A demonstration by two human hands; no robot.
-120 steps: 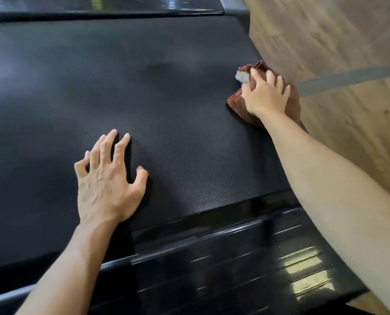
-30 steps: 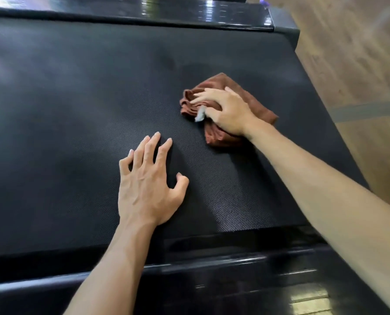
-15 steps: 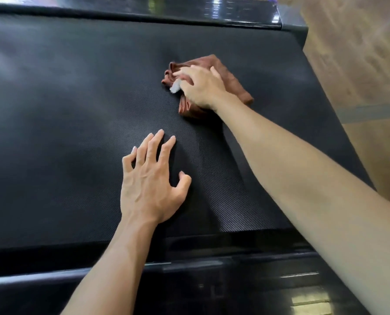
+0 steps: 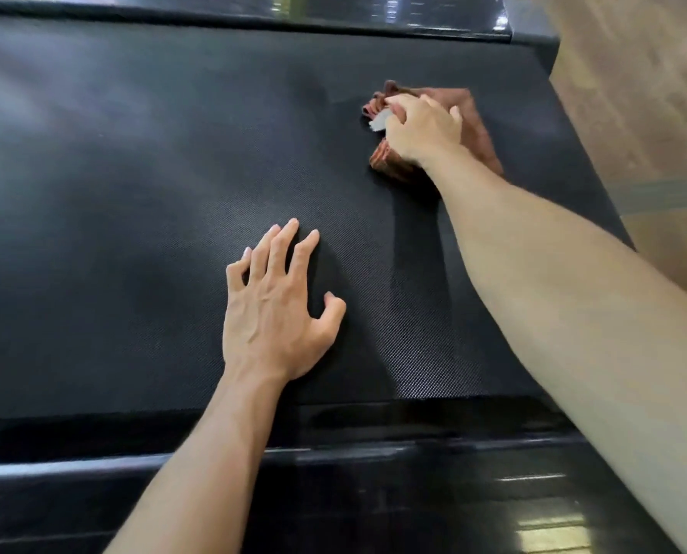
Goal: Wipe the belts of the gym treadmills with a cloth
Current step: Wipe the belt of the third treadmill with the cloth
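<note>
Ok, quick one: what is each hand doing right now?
Left hand: open, fingers spread, resting flat on the black textured treadmill belt.
Right hand: closed on the bunched reddish-brown cloth, pressing it onto the belt.

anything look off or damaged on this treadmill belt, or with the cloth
Nothing stands out as damaged. The belt looks even, with no tear or spill visible; a faint darker patch just left of the cloth may be dampness or shadow. The brown cloth is bunched under the right hand, its white tag sticking out. The left hand rests flat on the belt.
</note>
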